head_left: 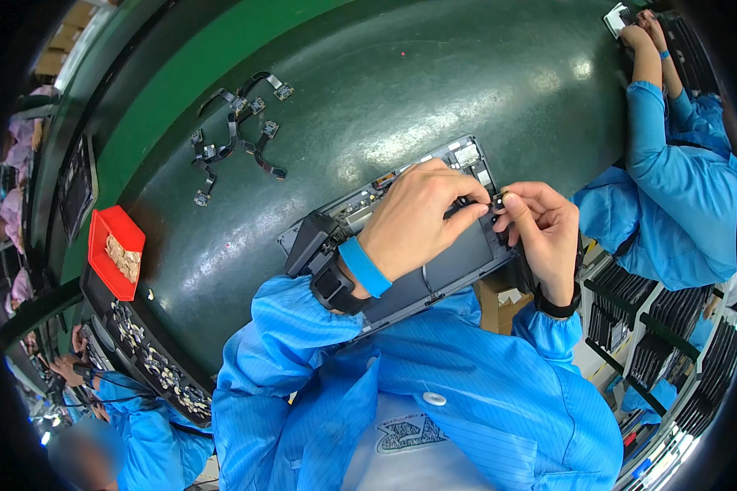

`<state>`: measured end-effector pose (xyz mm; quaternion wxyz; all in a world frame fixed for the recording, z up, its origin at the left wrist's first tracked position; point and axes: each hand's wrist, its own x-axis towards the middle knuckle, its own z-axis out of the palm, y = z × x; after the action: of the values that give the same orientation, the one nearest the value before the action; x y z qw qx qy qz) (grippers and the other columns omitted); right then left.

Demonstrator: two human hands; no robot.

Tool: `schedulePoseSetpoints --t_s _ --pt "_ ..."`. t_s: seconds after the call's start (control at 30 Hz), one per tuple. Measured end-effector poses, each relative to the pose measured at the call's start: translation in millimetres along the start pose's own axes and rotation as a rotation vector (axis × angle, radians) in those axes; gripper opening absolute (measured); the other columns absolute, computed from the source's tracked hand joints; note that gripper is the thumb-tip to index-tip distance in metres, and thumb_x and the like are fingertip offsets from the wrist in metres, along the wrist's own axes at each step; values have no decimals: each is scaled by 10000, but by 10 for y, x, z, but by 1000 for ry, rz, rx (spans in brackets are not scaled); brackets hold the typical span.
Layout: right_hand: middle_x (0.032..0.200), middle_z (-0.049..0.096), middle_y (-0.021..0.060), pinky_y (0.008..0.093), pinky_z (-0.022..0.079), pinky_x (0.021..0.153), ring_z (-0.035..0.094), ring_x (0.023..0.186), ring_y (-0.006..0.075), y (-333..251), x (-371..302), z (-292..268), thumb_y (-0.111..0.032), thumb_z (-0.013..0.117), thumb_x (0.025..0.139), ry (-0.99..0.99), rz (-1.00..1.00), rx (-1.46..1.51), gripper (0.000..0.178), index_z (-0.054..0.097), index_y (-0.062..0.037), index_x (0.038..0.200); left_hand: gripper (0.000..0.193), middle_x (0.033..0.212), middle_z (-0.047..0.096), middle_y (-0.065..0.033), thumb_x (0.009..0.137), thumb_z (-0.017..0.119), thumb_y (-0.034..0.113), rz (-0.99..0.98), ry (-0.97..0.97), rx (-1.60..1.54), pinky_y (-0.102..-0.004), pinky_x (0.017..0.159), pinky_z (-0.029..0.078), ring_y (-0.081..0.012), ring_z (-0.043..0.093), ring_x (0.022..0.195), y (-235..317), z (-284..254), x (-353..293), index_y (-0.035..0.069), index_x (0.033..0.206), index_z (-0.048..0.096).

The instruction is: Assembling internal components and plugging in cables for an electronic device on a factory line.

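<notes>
In front of me lies an open tablet-like device housing (409,282), dark inside, with small parts and boards along its far edge. My left hand (422,204) reaches over it from the left, thumb and forefinger closed at a black ribbon-like strip near its right end. My right hand (544,233) pinches a small dark electronic part (498,200) between thumb and forefinger, close to the left fingertips. The strip and this part look like one flex cable, though fingers hide the join. Both hands are just above the housing's right side.
Several loose flex cables with small boards (236,123) lie at the far left of the green table (344,106). A red bin (98,258) with tan pieces and a black tray (139,327) of small parts stand left. Co-workers sit at right and lower left. Racks (630,319) stand right.
</notes>
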<state>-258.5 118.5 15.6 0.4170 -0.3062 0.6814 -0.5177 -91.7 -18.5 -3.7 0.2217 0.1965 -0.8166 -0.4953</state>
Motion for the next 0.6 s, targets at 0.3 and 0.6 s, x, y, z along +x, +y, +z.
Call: schedulePoseSetpoints --t_s 0.3,0.6 --pt "910 744 82 189 470 553 677 711 84 26 20 -46 -73 664 1023 19 2 25 157 676 33 1138 143 900 726 -122 903 724 167 -69 -38 5 -414 804 513 -306 651 886 73 -31 7 58 992 750" --pt "927 718 133 238 548 618 715 815 167 216 -26 -62 8 621 1020 -46 -281 201 113 649 42 1124 142 951 735 -97 914 731 167 -5 -4 -99 -415 823 507 -275 670 892 19 -41 -15 58 1003 718"
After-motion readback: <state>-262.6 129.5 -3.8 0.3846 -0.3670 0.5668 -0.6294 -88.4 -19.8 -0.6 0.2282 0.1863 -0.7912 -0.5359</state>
